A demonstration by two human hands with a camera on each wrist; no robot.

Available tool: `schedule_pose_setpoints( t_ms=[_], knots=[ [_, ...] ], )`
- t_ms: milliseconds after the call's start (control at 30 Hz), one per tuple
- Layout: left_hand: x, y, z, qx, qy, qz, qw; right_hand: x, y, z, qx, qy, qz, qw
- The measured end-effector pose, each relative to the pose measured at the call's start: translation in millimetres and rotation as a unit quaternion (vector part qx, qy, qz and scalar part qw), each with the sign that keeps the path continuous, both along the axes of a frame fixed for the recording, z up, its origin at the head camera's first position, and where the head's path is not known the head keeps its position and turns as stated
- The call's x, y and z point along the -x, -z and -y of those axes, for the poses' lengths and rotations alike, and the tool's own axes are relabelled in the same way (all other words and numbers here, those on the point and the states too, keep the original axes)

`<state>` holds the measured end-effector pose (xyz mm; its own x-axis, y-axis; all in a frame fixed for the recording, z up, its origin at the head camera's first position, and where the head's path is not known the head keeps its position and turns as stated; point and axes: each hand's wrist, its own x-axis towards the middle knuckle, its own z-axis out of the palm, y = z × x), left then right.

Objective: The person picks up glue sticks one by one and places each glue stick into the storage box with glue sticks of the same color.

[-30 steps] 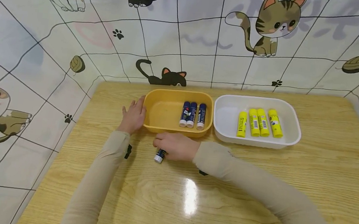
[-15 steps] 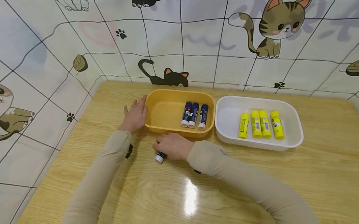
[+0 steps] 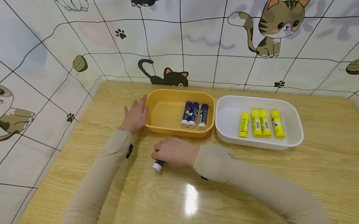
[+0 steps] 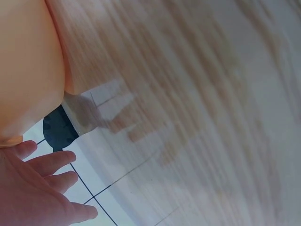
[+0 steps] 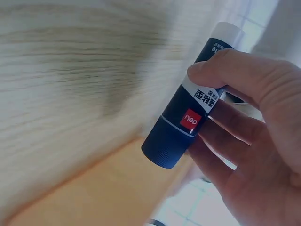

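Note:
My right hand (image 3: 175, 151) pinches a dark blue glue stick (image 5: 186, 106) with a white base between thumb and fingers, in front of the yellow bin. In the head view only the white end of that glue stick (image 3: 158, 166) and a bit of blue show below the hand. My left hand (image 3: 135, 115) rests with spread fingers against the left side of the yellow bin (image 3: 161, 129). The left wrist view shows these fingers (image 4: 54, 162) extended beside the bin wall (image 4: 28, 61). Several blue glue sticks (image 3: 193, 115) lie at the right inside the bin.
A white bin (image 3: 252, 142) stands right of the yellow one, their rims side by side. Several yellow glue sticks (image 3: 260, 123) lie in it. Behind the wooden table (image 3: 228, 212) rises a wall covering (image 3: 203, 38) printed with cats and grid lines.
My right hand, with the glue stick, has come slightly nearer to me over the last half second. The left hand stays at the yellow bin.

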<state>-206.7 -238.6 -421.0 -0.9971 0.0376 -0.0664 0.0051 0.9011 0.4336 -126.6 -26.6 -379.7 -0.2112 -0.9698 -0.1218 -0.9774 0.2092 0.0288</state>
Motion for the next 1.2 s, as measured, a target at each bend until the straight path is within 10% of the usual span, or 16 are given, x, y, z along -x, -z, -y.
schedule_pose_setpoints(
  t_ms=[633,1200],
  knots=[
    [-1.1,-2.0,-2,0.002,-0.009,-0.003,1.0,7.4,-68.4,-21,0.031,0.002,0.0,1.0],
    [-0.7,-0.8,-1,-0.014,-0.007,-0.003,0.9999,42.4,-72.3,-26,0.023,0.059,0.031,0.997]
  ],
)
